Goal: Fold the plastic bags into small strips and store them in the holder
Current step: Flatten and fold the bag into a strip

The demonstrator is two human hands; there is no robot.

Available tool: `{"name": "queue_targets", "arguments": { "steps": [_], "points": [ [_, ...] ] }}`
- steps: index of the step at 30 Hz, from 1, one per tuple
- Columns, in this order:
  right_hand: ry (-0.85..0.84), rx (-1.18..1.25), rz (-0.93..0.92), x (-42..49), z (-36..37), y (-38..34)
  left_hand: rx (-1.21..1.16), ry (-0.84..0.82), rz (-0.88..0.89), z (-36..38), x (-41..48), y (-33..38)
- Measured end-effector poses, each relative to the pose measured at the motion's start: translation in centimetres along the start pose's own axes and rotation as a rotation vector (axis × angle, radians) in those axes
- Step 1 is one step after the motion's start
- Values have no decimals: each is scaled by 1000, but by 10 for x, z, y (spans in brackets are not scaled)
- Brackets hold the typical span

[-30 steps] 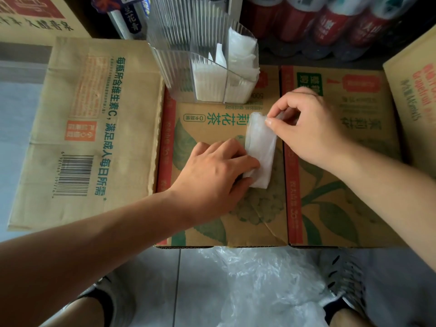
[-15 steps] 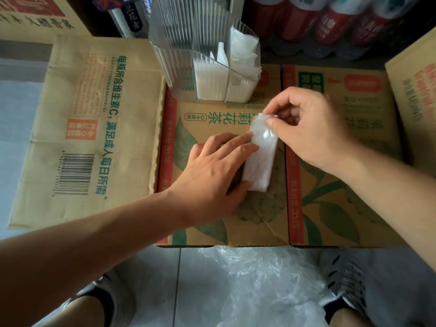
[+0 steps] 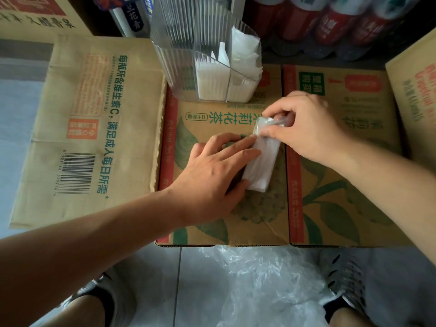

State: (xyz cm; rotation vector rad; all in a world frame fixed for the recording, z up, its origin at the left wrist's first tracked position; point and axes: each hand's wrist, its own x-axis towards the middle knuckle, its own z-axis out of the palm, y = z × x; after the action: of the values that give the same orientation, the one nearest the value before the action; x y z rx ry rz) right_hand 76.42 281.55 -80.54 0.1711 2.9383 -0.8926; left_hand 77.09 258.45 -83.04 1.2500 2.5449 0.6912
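Note:
A white plastic bag folded into a narrow strip (image 3: 262, 164) lies on the cardboard box (image 3: 212, 119) in front of me. My left hand (image 3: 212, 171) lies flat on the strip's left side, fingers pressing it down. My right hand (image 3: 304, 128) pinches the strip's far end between thumb and fingers and has it folded over towards me. The clear ribbed holder (image 3: 188, 55) stands at the far edge of the box, with several folded white bags (image 3: 238, 67) upright in its right compartments.
A flat carton (image 3: 89, 123) lies to the left, another box (image 3: 342, 185) to the right. Red bottles (image 3: 342, 22) stand behind. A pile of loose clear plastic bags (image 3: 264, 284) lies on the tiled floor between my feet.
My right hand has folded the strip's far end over towards me, shortening it. My left hand's fingers have spread flatter on the strip.

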Motion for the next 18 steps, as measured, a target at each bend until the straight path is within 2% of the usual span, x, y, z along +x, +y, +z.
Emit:
{"name": "queue_targets", "arguments": {
  "steps": [5, 9, 11, 13, 14, 15, 18],
  "points": [
    [-55, -1, -54, -1, -2, -3, -45, 16, 13, -1, -1, -1],
    [-89, 72, -4, -4, -12, -5, -164, 27, -33, -5, -3, -2],
    [-29, 162, 27, -9, -17, -6, -261, 113, -83, -12, -6, 0],
    [106, 202, 26, -18, -21, -10, -320, 231, -201, -24, -11, 5],
    [183, 203, -5, -23, -23, -13, -373, 210, -280, -31, -10, 9],
    [248, 200, -56, -29, -24, -18, -510, 122, -392, -39, -7, 15],
    [331, 121, -295, -49, -25, -35, -1320, -221, -794, -53, 7, 24]
  ]
}}
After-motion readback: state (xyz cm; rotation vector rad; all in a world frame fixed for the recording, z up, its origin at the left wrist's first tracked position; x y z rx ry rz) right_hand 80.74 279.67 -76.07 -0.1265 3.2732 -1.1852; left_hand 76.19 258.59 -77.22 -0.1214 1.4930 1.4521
